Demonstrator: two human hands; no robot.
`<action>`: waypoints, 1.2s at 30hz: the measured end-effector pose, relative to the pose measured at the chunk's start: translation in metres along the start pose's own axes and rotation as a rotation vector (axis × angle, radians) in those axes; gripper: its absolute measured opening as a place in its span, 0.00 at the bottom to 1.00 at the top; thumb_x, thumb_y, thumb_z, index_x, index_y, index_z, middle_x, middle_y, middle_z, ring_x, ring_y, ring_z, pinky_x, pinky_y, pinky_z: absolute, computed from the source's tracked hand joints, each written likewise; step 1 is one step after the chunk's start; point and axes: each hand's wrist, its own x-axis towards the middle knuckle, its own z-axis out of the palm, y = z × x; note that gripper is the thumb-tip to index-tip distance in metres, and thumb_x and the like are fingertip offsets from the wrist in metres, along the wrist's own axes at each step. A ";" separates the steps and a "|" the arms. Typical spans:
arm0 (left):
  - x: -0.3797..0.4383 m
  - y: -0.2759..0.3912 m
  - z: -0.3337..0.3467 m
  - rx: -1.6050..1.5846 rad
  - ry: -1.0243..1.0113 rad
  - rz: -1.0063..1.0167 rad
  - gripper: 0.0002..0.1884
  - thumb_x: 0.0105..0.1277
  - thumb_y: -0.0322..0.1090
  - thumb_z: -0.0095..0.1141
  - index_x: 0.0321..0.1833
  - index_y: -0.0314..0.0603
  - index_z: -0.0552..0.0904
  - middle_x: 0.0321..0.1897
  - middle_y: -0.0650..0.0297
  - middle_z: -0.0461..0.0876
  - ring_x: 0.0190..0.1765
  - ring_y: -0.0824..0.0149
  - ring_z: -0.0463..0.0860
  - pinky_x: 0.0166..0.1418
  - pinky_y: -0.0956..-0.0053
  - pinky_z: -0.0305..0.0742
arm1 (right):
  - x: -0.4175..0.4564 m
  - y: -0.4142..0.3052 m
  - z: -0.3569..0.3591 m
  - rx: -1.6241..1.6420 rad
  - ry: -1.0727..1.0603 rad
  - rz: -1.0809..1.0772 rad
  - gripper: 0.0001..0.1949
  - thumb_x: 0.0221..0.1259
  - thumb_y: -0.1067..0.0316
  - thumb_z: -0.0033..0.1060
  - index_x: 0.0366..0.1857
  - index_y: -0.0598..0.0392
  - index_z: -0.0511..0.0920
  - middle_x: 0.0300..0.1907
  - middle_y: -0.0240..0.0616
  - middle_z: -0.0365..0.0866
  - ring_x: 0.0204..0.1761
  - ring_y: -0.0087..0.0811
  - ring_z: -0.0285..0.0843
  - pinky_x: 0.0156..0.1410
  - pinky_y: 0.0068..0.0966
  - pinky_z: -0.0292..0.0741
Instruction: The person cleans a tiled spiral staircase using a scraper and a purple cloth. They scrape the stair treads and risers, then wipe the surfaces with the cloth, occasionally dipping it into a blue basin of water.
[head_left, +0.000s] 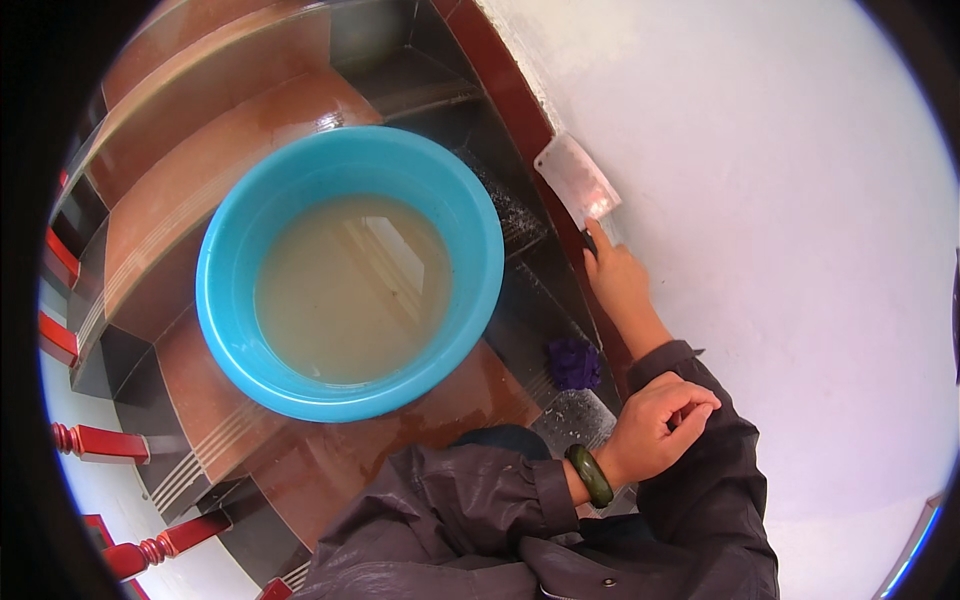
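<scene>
My right hand (619, 277) grips the dark handle of a cleaver (577, 180), one finger extended towards the blade. The broad blade lies against the white wall (765, 225), along the top of the dark red skirting (517, 97). White residue marks the blade. Resting over my right forearm, my left hand (660, 427) has curled fingers and nothing visible in it. A dark green bangle (589, 475) circles the left wrist. Below the right hand, a crumpled purple cloth (574, 364) sits on the dark step tile beside the skirting.
A large blue plastic basin (232, 225) of cloudy water (352, 292) stands on the curved stairs, left of my hands. White flakes (517, 214) are scattered over the dark tiles. Wet brown steps (480, 390) surround the basin. Red balusters (112, 444) line the far left.
</scene>
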 end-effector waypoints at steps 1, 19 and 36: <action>0.000 0.000 0.000 -0.006 0.009 0.000 0.04 0.66 0.27 0.58 0.39 0.37 0.84 0.28 0.64 0.81 0.30 0.71 0.75 0.32 0.77 0.71 | 0.010 -0.006 0.003 -0.001 0.018 0.008 0.26 0.64 0.58 0.61 0.67 0.37 0.68 0.30 0.48 0.81 0.31 0.49 0.83 0.35 0.42 0.79; 0.000 0.003 0.011 -0.053 0.019 0.004 0.04 0.65 0.26 0.58 0.41 0.37 0.84 0.29 0.64 0.80 0.28 0.72 0.75 0.32 0.79 0.71 | 0.028 -0.011 0.009 0.099 0.057 -0.064 0.24 0.65 0.59 0.59 0.66 0.39 0.69 0.24 0.49 0.80 0.26 0.51 0.81 0.32 0.46 0.77; 0.007 0.005 -0.013 -0.017 0.107 0.032 0.05 0.65 0.24 0.57 0.41 0.38 0.84 0.29 0.64 0.80 0.30 0.71 0.75 0.34 0.78 0.70 | 0.050 -0.019 0.008 0.057 -0.051 -0.023 0.24 0.64 0.61 0.58 0.65 0.42 0.70 0.27 0.48 0.83 0.31 0.49 0.84 0.35 0.44 0.79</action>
